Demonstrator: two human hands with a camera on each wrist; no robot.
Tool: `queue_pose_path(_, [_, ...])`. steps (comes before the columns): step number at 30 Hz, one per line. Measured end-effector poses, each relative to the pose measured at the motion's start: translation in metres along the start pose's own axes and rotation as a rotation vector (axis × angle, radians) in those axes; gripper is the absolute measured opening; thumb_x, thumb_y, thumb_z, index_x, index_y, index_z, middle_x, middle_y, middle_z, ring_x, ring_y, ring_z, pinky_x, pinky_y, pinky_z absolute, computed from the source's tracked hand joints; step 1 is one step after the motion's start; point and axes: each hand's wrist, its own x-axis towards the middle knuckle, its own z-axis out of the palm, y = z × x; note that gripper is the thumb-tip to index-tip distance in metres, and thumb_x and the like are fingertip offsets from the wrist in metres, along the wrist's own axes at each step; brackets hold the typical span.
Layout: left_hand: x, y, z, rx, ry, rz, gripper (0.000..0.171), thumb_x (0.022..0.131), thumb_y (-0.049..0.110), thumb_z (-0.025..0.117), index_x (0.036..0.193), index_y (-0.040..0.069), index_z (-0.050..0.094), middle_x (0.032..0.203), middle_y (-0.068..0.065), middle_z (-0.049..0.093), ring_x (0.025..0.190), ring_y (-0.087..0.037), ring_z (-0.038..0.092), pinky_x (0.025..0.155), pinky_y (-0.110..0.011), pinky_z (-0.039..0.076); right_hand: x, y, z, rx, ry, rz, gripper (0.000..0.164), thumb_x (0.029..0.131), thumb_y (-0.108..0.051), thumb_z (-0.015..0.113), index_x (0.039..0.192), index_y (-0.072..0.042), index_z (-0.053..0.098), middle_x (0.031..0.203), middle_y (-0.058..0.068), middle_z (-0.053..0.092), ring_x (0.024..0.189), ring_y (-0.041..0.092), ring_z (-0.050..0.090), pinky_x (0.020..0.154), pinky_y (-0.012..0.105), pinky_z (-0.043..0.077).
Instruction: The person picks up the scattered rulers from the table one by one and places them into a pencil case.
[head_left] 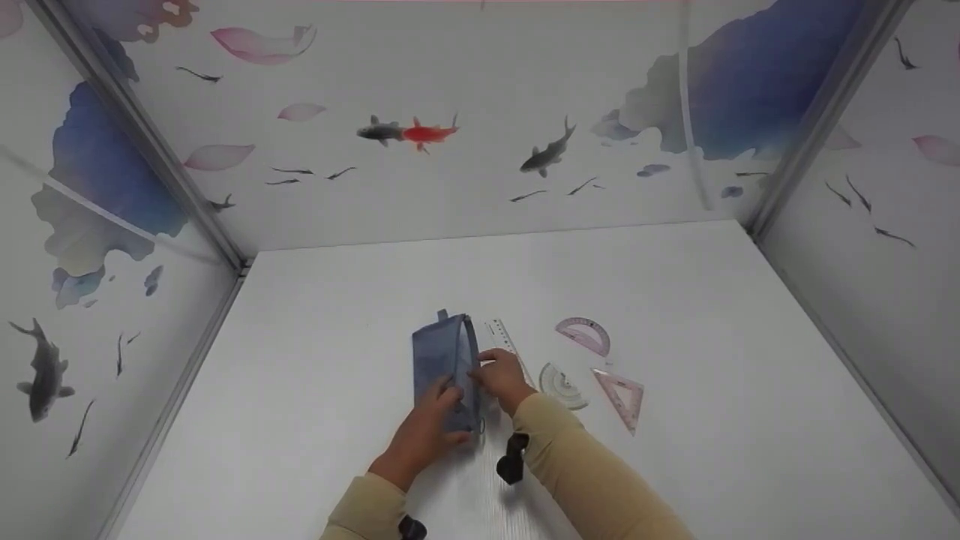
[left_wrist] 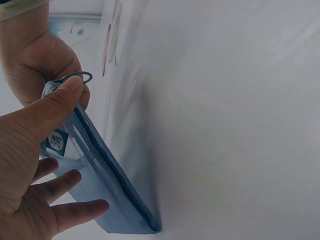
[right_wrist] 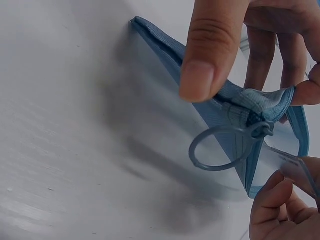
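A blue mesh-sided zip pouch (head_left: 435, 352) stands on the white table with its zipped mouth open towards the right. My left hand (head_left: 427, 427) holds the pouch near its lower end, thumb at the zip edge and the other fingers spread along the side. A round zip-pull ring (right_wrist: 197, 162) hangs by that thumb. My right hand (head_left: 506, 375) is at the mouth; in the right wrist view its fingers pinch a clear plastic piece (right_wrist: 295, 172) with a straight edge. Part of that piece is in the pouch opening, and its full shape is hidden.
Right of the pouch lie a clear ruler (head_left: 501, 334), a pink protractor (head_left: 600, 341), a clear protractor (head_left: 562, 386) and a pink set square (head_left: 634, 401). Printed panels with fish surround the white table (head_left: 315, 315) at the back and sides.
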Motion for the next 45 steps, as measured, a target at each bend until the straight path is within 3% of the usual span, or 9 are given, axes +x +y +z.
queue_pose_path(12, [0.001,0.001,0.003,-0.001,-0.014,-0.025,0.054,0.075,0.023,0.083,0.118,0.008,0.053,0.142,-0.026,0.04,0.121,-0.041,0.051,0.09,-0.05,0.05,-0.002,0.001,0.001,0.021,0.034,-0.01,0.028,0.085,-0.008,0.068,0.111,0.003,0.063,0.102,0.015,0.066,0.082,0.019,0.06,0.07,0.031,0.052])
queue_pose_path(21, [-0.001,0.003,0.001,-0.003,-0.013,0.005,0.055,0.075,0.019,0.084,0.119,0.006,0.052,0.142,-0.028,0.039,0.117,-0.041,0.055,0.088,-0.05,0.051,-0.003,0.006,-0.001,0.131,-0.031,-0.029,0.029,0.088,-0.006,0.064,0.115,0.005,0.06,0.088,0.01,0.062,0.076,0.016,0.058,0.062,0.026,0.049])
queue_pose_path(29, [-0.001,0.004,0.002,0.01,-0.028,-0.017,0.052,0.075,0.019,0.083,0.116,0.008,0.052,0.143,-0.028,0.038,0.121,-0.044,0.051,0.09,-0.05,0.051,-0.004,0.009,-0.014,0.092,-0.061,-0.101,0.032,0.088,-0.007,0.063,0.117,0.006,0.058,0.089,0.01,0.062,0.079,0.017,0.06,0.064,0.03,0.052])
queue_pose_path(45, [0.0,0.002,0.006,0.024,-0.025,-0.025,0.053,0.075,0.02,0.083,0.118,0.011,0.052,0.143,-0.026,0.04,0.123,-0.044,0.049,0.091,-0.05,0.05,-0.005,0.014,-0.042,0.0,-0.021,-0.238,0.031,0.089,-0.008,0.065,0.116,0.004,0.059,0.086,0.007,0.06,0.074,0.014,0.056,0.059,0.025,0.049])
